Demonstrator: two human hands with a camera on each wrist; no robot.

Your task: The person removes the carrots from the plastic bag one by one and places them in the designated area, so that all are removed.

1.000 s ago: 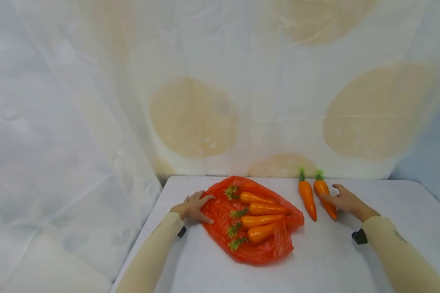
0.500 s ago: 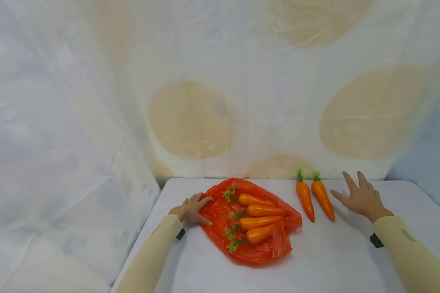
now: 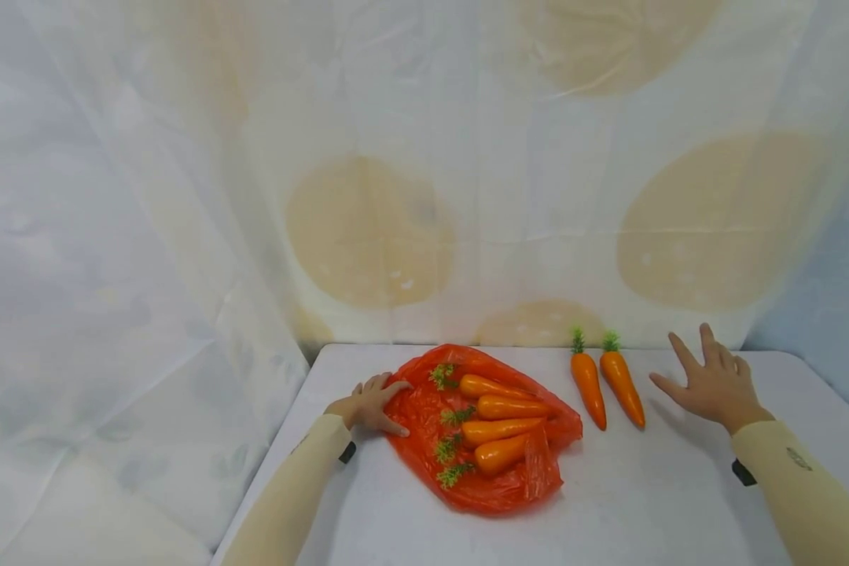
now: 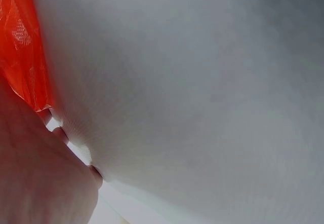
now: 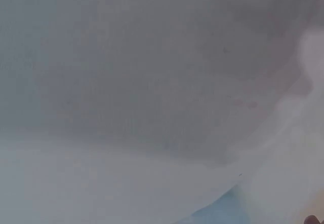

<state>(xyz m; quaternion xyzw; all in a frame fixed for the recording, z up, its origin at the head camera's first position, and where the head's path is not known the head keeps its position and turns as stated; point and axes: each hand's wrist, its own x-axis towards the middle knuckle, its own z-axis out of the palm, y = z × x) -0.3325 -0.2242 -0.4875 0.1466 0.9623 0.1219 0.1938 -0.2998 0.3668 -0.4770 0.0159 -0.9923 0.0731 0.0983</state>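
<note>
A crinkled red plastic bag (image 3: pixel 424 452) lies flat on the white table, several orange carrots (image 3: pixel 504 429) with green tops on it. Their pointed ends run under a fold of the plastic at its right. My left hand (image 3: pixel 372 405) rests on the bag's left edge, fingers and thumb spread; the left wrist view shows its fingertips down at the table beside the red plastic. Right of the bag lie a carrot (image 3: pixel 589 390) and, beside it, another carrot (image 3: pixel 622 388), tops toward the back. My right hand (image 3: pixel 720 387) is raised right of these, fingers spread, holding nothing.
The white table (image 3: pixel 630 503) ends at the back against a pale curtain (image 3: pixel 538 196) with tan circles. More white sheeting (image 3: pixel 99 314) hangs at the left, and a bluish panel (image 3: pixel 835 275) stands at the right.
My right hand has let go of the right-hand carrot, lifted and drawn away to the right, its fingers spreading. The left hand and the bag stay put.
</note>
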